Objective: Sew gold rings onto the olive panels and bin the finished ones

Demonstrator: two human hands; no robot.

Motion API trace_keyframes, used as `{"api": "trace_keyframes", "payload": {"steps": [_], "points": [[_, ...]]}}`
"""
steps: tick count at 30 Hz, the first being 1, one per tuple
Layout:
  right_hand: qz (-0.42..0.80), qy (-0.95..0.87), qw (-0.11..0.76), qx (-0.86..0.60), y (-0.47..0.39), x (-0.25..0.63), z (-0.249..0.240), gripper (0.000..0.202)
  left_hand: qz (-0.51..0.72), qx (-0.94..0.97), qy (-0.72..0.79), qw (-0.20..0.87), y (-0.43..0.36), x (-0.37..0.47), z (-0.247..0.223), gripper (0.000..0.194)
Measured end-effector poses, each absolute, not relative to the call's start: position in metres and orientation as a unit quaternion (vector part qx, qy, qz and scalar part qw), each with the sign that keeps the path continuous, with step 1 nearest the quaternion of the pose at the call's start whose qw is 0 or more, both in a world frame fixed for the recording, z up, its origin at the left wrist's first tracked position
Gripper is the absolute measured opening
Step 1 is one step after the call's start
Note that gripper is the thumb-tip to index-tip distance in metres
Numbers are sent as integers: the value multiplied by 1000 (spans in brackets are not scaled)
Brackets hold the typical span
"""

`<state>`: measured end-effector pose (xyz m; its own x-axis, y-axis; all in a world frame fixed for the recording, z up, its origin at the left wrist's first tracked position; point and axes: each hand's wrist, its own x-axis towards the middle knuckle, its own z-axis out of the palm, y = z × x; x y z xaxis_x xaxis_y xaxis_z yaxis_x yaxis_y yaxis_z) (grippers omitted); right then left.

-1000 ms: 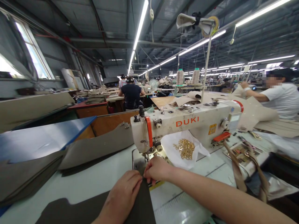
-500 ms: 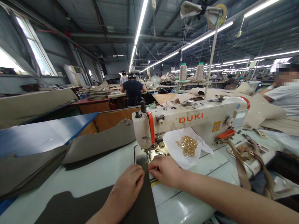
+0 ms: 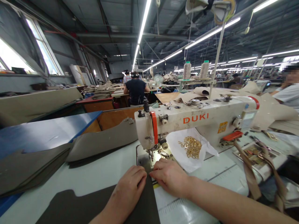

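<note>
A dark grey-brown panel (image 3: 93,202) of fabric or leather lies on the sewing table, its narrow end reaching toward the needle of a white sewing machine (image 3: 196,118). My left hand (image 3: 132,186) rests on this panel, fingers curled and pressed together at its upper end. Just right of it, my right hand (image 3: 170,175) pinches at the panel's right edge, beside the needle plate (image 3: 143,155). Whatever is between the right fingertips is hidden. Behind that hand, gold-coloured metal rings (image 3: 191,147) lie heaped on a white sheet (image 3: 174,141).
Stacked grey-brown panels (image 3: 102,141) lie on the left of the table. To the right stands a tray (image 3: 257,155) of small parts with brown straps (image 3: 249,177) across it. Thread cones (image 3: 187,71) stand behind the machine. Other people sit farther off, one in dark clothes (image 3: 136,90).
The whole scene has shifted slightly right in view as the head turned. My right hand's fingers have drawn closer together at the panel's edge; the left hand stays on the panel.
</note>
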<state>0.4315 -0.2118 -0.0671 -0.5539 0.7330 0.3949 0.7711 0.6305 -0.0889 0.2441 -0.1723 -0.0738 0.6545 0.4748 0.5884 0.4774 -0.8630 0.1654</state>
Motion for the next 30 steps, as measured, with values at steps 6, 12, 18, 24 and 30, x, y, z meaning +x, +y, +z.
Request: {"api": "trace_keyframes", "payload": {"steps": [6,12,18,24,30], "points": [[-52,-883,208,-417,-212,431,-68,19,-311,-915,-257,0,-172,245,-73,22],[-66,-895,180,-402,-213,435,-62,17,-307,-918,-249,5,-172,245,-70,23],[-102,-928,122,-337,-233,453,-53,17,-311,-918,-247,16,-173,245,-70,22],[-114,-930,121,-327,-240,446,-57,16,-317,-915,-247,21,-172,244,-73,21],[-103,-912,192,-348,-229,435,-66,21,-315,-916,-248,19,-173,242,-75,21]]}}
